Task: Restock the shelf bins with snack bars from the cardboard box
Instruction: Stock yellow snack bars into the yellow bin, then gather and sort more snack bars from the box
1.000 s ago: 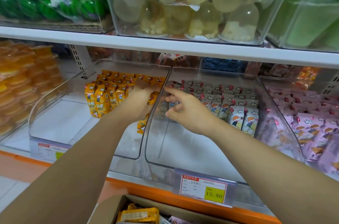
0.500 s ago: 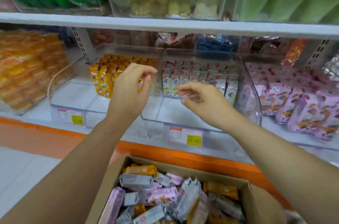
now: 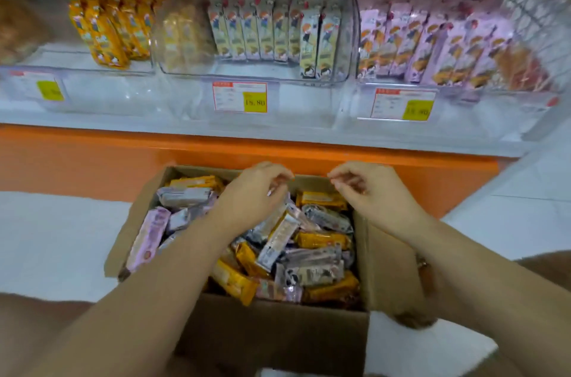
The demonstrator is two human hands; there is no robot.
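An open cardboard box (image 3: 145, 216) stands on the floor below the shelf, filled with mixed snack bars (image 3: 312, 256) in yellow, pink and silver-white wrappers. My left hand (image 3: 253, 194) and my right hand (image 3: 374, 191) hover side by side over the box's far end, fingers loosely curled, holding nothing. On the shelf above stand three clear bins. The left bin (image 3: 108, 89) has yellow bars (image 3: 108, 33), the middle bin (image 3: 262, 80) has cream bars (image 3: 272, 30), and the right bin (image 3: 463, 95) has pink bars (image 3: 432, 49).
Price labels (image 3: 239, 97) hang on the bin fronts. An orange base panel (image 3: 92, 160) runs under the white shelf edge, just behind the box. White floor tiles (image 3: 55, 237) lie to the left and right of the box. Orange packets fill the far left.
Both hands have drawn back from the yellow and cream bins and dropped to just above the box. My view has tilted down from the shelf to the box.
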